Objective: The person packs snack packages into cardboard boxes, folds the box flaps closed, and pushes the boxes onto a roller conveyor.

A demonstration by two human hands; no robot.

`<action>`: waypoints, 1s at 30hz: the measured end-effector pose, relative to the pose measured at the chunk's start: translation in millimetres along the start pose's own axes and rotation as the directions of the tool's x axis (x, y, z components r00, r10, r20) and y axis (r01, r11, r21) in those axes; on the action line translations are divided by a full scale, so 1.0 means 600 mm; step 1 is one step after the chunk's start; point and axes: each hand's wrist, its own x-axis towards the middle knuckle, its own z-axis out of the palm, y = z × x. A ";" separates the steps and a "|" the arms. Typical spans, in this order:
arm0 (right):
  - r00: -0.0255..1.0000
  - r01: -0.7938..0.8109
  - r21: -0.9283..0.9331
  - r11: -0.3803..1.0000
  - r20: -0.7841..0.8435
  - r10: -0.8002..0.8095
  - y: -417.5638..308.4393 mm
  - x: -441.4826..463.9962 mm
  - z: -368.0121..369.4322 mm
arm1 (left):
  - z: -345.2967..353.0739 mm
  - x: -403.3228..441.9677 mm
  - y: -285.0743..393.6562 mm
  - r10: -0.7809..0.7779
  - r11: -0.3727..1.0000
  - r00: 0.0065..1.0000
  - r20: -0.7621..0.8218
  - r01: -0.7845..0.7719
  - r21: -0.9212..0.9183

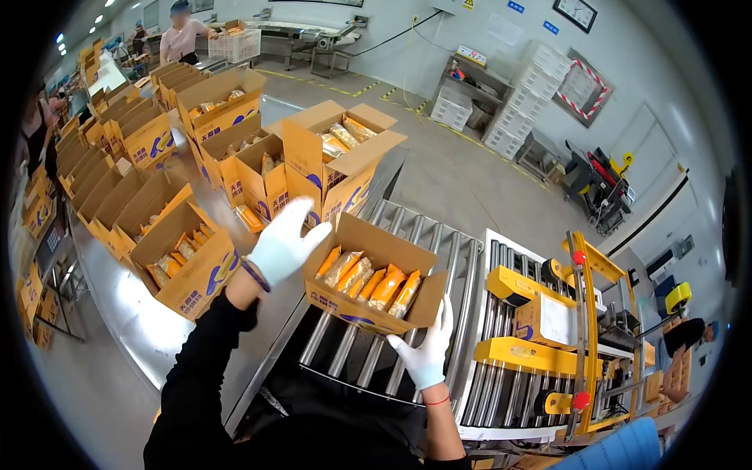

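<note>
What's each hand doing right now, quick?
Left hand: open, fingers spread, beside the box; I can't tell if it's touching.
Right hand: holding that box of packets by its near right corner.

Chinese characters and a blue logo stand printed on the sides of the cardboard cartons [200,287], too small to read surely, as are the marks on the blue wall plates [551,27], yellow triangular warning sign [468,4] and wall clock [575,14].
</note>
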 end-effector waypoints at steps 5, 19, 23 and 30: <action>0.936 0.239 -0.025 0.971 0.272 -0.224 0.006 0.025 0.023 | 0.006 -0.026 0.066 0.132 0.990 0.849 0.511 -0.140 -0.024; 0.968 0.240 -0.468 0.850 0.183 -0.172 -0.025 0.131 0.032 | 0.172 -0.031 -0.018 -0.341 0.900 0.940 -0.003 0.326 -0.291; 0.950 0.241 -0.394 0.887 0.284 -0.132 -0.031 0.029 0.050 | 0.170 -0.044 -0.069 -0.264 0.430 0.817 0.512 0.575 -0.696; 0.986 0.030 -0.644 0.764 0.146 0.085 0.078 0.096 -0.013 | 0.402 -0.044 0.094 -0.319 0.826 0.945 0.079 0.318 -0.465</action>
